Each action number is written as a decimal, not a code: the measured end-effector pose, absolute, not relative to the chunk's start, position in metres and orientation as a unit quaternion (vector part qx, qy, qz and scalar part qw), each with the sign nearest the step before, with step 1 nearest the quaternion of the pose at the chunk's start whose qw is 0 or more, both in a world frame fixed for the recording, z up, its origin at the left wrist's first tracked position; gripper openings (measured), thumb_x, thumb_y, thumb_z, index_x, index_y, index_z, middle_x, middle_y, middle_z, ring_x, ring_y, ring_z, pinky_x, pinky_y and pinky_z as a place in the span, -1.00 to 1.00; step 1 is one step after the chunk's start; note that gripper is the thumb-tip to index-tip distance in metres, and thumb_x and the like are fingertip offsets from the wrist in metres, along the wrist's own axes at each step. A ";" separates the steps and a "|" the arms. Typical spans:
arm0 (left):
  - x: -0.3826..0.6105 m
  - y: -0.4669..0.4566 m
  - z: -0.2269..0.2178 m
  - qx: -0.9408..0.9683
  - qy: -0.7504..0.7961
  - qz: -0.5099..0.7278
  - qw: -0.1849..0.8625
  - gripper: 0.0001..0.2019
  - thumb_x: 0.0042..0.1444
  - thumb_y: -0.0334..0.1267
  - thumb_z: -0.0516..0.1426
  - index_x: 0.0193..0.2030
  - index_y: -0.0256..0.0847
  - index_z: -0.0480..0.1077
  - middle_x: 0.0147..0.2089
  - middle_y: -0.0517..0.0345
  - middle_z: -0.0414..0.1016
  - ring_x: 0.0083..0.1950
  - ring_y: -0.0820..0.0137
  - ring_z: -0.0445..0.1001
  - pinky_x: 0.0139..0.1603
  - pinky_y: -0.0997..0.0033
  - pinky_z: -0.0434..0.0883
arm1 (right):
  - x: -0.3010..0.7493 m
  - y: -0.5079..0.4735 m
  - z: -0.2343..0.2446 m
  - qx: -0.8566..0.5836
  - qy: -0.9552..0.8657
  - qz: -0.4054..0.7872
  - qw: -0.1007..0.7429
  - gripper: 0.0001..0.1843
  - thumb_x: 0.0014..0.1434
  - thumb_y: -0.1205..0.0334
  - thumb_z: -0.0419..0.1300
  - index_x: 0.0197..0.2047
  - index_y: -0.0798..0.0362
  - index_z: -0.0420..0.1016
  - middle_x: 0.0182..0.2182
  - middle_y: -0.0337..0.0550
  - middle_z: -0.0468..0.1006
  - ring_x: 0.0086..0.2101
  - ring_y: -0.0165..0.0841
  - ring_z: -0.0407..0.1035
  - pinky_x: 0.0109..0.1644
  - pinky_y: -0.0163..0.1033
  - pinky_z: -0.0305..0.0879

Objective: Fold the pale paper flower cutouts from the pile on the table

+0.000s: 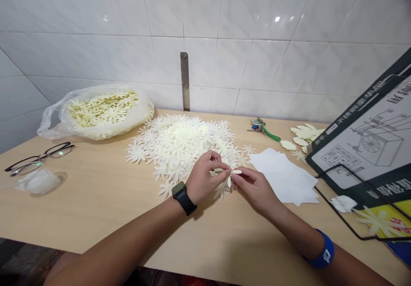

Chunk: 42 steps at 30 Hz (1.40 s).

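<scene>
Pinching, head view: the left hand (205, 174) and right hand (257, 187) hold one pale flower piece (236, 172) between thumbs and fingertips.
Flower piece: held over the table (112, 217), at the near side of the pile (189, 138); fingertips partly hide it.
Petals: opposed pulling could crease or tear one.
Pile: heaped toward the back edge; a slipped piece could vanish among lookalikes.
White sheets (282, 177): just beside the right hand; a forearm sweep could scatter them.
Plastic bag (128, 125): near the back left corner; its soft rim, slumping, could spill pieces.
</scene>
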<state>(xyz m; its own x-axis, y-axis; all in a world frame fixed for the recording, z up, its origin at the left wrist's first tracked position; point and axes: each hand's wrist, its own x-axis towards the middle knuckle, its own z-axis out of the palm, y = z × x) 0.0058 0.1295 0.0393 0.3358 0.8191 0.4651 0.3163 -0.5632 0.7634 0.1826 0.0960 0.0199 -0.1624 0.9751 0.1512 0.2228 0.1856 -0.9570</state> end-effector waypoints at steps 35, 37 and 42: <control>-0.015 0.147 0.044 0.747 0.402 0.479 0.226 -0.90 0.13 -0.25 0.18 -0.25 -0.14 0.51 -0.10 0.04 0.51 0.02 0.24 0.42 0.11 0.20 0.31 | 0.186 0.101 0.016 -0.506 -0.609 0.424 0.440 -0.66 0.22 0.03 0.15 -0.50 0.04 0.37 -0.55 -0.25 0.34 -0.45 -0.35 0.26 -0.35 -0.26 0.20; -0.004 0.134 0.043 0.772 0.371 0.441 0.270 -0.87 0.17 -0.23 0.15 -0.28 -0.14 0.54 -0.19 0.05 0.52 -0.07 0.28 0.45 0.01 0.27 0.36 | 0.186 0.100 0.016 -0.509 -0.614 0.420 0.434 -0.65 0.21 0.02 0.16 -0.51 0.04 0.34 -0.56 -0.27 0.32 -0.46 -0.36 0.24 -0.36 -0.28 0.17; 0.009 0.122 0.042 0.761 0.392 0.382 0.349 -0.85 0.15 -0.21 0.17 -0.33 -0.15 0.56 -0.28 0.09 0.53 -0.18 0.32 0.45 -0.12 0.35 0.35 | 0.187 0.099 0.015 -0.512 -0.626 0.415 0.416 -0.63 0.20 -0.01 0.17 -0.51 0.04 0.33 -0.57 -0.29 0.28 -0.48 -0.38 0.18 -0.41 -0.29 0.11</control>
<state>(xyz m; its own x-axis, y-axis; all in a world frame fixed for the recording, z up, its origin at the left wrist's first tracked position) 0.0087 0.1219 0.0421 0.4014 0.8625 0.3083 0.3300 -0.4502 0.8297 0.1872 0.0990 0.0147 -0.1286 0.9870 0.0962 0.2960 0.1308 -0.9462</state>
